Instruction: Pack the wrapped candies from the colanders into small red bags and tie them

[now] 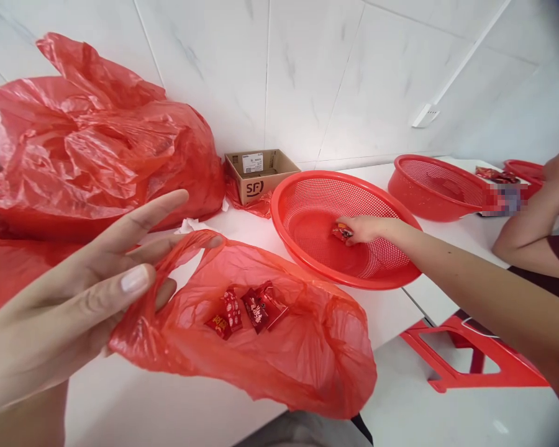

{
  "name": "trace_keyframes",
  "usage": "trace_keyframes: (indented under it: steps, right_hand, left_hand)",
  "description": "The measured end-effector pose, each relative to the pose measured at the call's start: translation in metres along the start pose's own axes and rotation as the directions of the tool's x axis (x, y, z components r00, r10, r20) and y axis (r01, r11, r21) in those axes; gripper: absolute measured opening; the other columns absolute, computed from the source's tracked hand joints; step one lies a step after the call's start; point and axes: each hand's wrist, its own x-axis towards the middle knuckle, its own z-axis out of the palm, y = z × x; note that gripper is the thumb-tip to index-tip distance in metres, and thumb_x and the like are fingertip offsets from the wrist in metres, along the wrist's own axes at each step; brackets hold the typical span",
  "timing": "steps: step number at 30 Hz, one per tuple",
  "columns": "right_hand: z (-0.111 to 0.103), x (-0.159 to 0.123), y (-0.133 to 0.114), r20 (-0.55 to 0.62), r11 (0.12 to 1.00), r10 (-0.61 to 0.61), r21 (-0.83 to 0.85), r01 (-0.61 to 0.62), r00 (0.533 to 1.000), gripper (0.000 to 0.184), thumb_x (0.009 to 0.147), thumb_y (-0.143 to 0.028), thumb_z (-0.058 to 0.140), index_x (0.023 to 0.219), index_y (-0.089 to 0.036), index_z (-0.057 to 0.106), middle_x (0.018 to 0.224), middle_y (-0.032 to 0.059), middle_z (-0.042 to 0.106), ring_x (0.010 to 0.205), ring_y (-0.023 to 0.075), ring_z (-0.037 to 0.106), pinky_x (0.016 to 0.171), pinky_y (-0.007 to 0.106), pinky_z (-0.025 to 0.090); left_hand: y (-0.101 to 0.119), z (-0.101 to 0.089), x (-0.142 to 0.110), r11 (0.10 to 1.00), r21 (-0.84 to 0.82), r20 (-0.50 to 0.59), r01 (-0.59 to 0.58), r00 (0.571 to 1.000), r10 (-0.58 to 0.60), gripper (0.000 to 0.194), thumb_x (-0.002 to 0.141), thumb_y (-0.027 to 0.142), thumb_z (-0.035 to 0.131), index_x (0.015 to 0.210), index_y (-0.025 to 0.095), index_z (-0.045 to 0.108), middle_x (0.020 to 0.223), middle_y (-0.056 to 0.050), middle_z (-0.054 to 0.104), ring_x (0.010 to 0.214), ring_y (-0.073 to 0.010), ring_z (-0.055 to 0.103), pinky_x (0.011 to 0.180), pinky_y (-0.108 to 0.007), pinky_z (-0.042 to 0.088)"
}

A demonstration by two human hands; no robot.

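In the left foreground my left hand (107, 279) has its index finger and thumb stretched out. The handle of a thin red plastic bag (307, 347) is hooked round its other fingers, which holds the bag's mouth up. Several small red candy packets (256, 308) lie inside this bag. My right hand (362, 230) reaches into a red plastic basket (302, 233) with perforated sides. Its fingers are closed on a small red and orange candy packet (342, 232), just above the basket's bottom.
A large stuffed red plastic bag (107, 149) stands against the tiled wall. Beside it sits an open cardboard box (263, 180). Farther right are another red basket (438, 186) and a co-worker's arm (526, 217). A red stool (475, 366) stands below the white table (135, 403).
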Motion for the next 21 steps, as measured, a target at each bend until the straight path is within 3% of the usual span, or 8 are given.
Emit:
trace_keyframes:
  steps: [2,4,6,10,13,15,18,21]
  right_hand:
    - [-0.002,-0.002,0.0,0.035,0.999,0.0,0.052,-0.002,0.999,0.065,0.069,-0.026,0.072,0.131,-0.018,0.055,0.102,0.0146,0.07,0.087,0.0291,0.068,0.074,0.037,0.052]
    - [-0.01,-0.007,-0.004,0.057,0.991,-0.04,0.13,0.032,0.998,0.056,0.076,-0.029,0.065,0.13,-0.02,0.054,0.106,0.0132,0.07,0.088,0.0257,0.068,0.073,0.035,0.053]
    - [-0.02,-0.017,-0.012,0.054,0.928,-0.139,0.355,0.111,0.989,0.047,0.083,-0.031,0.056,0.129,-0.021,0.051,0.115,0.0118,0.067,0.093,0.0223,0.068,0.073,0.032,0.056]
    - [-0.038,-0.045,-0.031,-0.086,0.486,-0.32,0.84,0.241,0.944,0.036,0.08,-0.023,0.053,0.116,-0.019,0.053,0.11,0.0106,0.068,0.094,0.0215,0.068,0.078,0.036,0.058]
    - [-0.044,-0.069,-0.056,-0.147,0.305,-0.384,0.911,0.276,0.911,0.034,0.074,-0.022,0.056,0.108,-0.018,0.055,0.099,0.0095,0.07,0.089,0.0227,0.069,0.076,0.039,0.058]
    - [-0.045,-0.085,-0.08,-0.144,0.23,-0.486,0.93,0.285,0.862,0.035,0.074,-0.027,0.057,0.108,-0.018,0.057,0.099,0.0099,0.071,0.091,0.0244,0.069,0.075,0.04,0.059]
    - [-0.039,-0.107,-0.124,-0.138,0.216,-0.603,0.92,0.328,0.786,0.03,0.08,-0.032,0.058,0.107,-0.022,0.059,0.103,0.0073,0.071,0.096,0.0227,0.07,0.077,0.037,0.059]
    - [-0.021,-0.12,-0.163,-0.16,0.322,-0.699,0.799,0.507,0.697,0.013,0.087,-0.027,0.057,0.1,-0.027,0.062,0.105,0.0008,0.072,0.1,0.0179,0.069,0.082,0.031,0.059]
  left_hand:
    - [-0.005,-0.006,0.005,1.0,0.018,0.015,-0.023,1.0,0.023,0.08,0.065,0.051,0.082,0.138,0.048,0.05,0.136,-0.002,0.063,0.119,-0.0375,0.062,0.083,-0.046,0.06]
    - [-0.008,-0.011,0.009,0.997,0.056,0.009,-0.054,0.999,0.054,0.077,0.067,0.051,0.08,0.138,0.048,0.05,0.137,-0.001,0.062,0.124,-0.0343,0.059,0.083,-0.036,0.061]
    - [-0.008,-0.013,0.011,0.993,0.095,-0.007,-0.069,0.997,0.07,0.075,0.069,0.051,0.079,0.138,0.049,0.051,0.137,0.001,0.062,0.127,-0.0307,0.057,0.08,-0.026,0.06]
    - [-0.006,-0.011,0.013,0.992,0.11,-0.032,-0.054,0.998,0.058,0.072,0.071,0.052,0.077,0.137,0.05,0.051,0.137,0.004,0.062,0.129,-0.0283,0.056,0.079,-0.022,0.06]
    - [-0.006,-0.007,0.014,0.994,0.072,-0.008,-0.081,0.997,0.082,0.076,0.067,0.053,0.08,0.137,0.048,0.053,0.136,0.001,0.063,0.124,-0.0319,0.06,0.078,-0.029,0.062]
    - [-0.005,-0.004,0.012,0.997,0.039,-0.003,-0.064,0.998,0.064,0.078,0.064,0.053,0.082,0.136,0.047,0.053,0.136,0.0,0.063,0.12,-0.033,0.062,0.079,-0.034,0.063]
    - [0.0,0.005,0.006,0.999,0.015,-0.047,-0.034,0.998,0.034,0.078,0.062,0.052,0.084,0.134,0.047,0.055,0.133,0.001,0.065,0.12,-0.0327,0.062,0.078,-0.034,0.064]
    - [0.006,0.013,-0.002,1.0,0.015,-0.071,-0.015,0.997,0.016,0.075,0.063,0.051,0.084,0.133,0.047,0.056,0.13,0.002,0.067,0.12,-0.0325,0.063,0.075,-0.032,0.065]
